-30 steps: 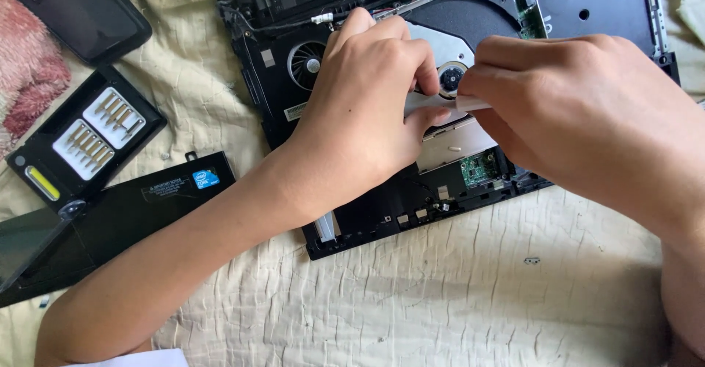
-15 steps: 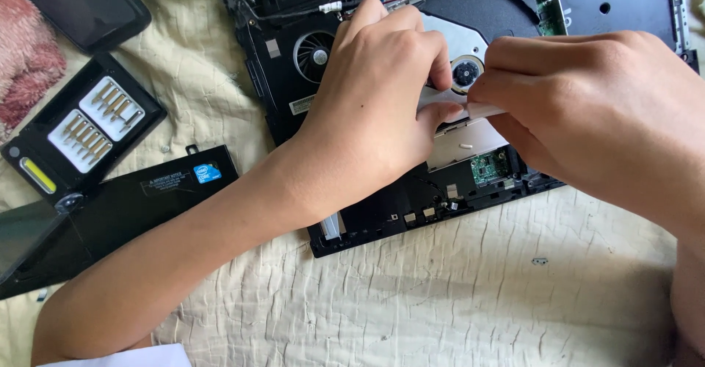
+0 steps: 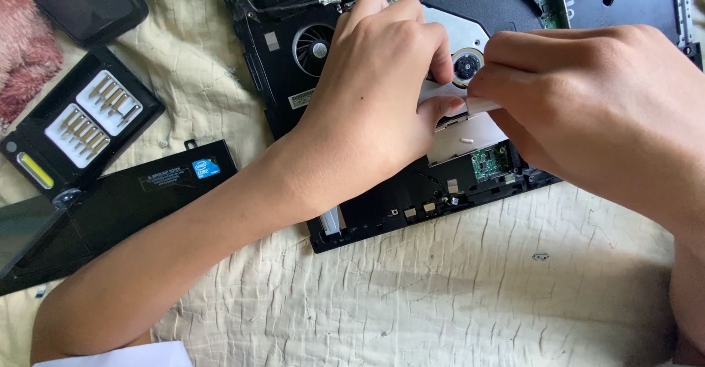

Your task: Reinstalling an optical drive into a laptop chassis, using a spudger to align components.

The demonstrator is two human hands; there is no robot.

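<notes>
Hardly moved since before, left hand (image 3: 382, 95) and right hand (image 3: 587, 110) both pinched shut on a small white strip (image 3: 481, 105) over the opened laptop chassis (image 3: 411, 198) near the bedsheet's (image 3: 440, 301) top edge.

- Our left hand (image 3: 382, 103) covers much of the opened black laptop chassis (image 3: 382, 205), whose top runs off the upper edge.
- We cannot tell what the thin pale strip (image 3: 481, 106) pinched between our fingers is; our right hand (image 3: 587, 117) hides its far end.
- The dark rectangular panel (image 3: 81, 0) and pink fuzzy cloth (image 3: 26, 59) are cut off at the frame's edges.
- The bits in the black screwdriver-bit case (image 3: 81, 128) are too small to tell apart.
</notes>
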